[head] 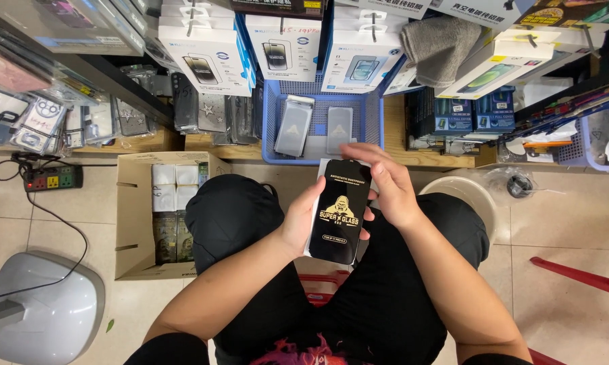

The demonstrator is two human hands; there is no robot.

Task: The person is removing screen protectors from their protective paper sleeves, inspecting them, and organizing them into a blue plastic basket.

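Black packet (339,211) held upright above lap, face toward camera for reading. Left hand (299,220) clasped round packet's edge; right hand (385,186) pinching its top corner. Blue basket (272,128) beyond packet.

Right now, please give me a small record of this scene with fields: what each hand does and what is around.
left hand: holds the black flat package from its left side
right hand: on the package's upper right edge
package: upright, gold print facing the camera
ahead: blue basket with two grey packs
left: open cardboard box of small boxes
floor: power strip
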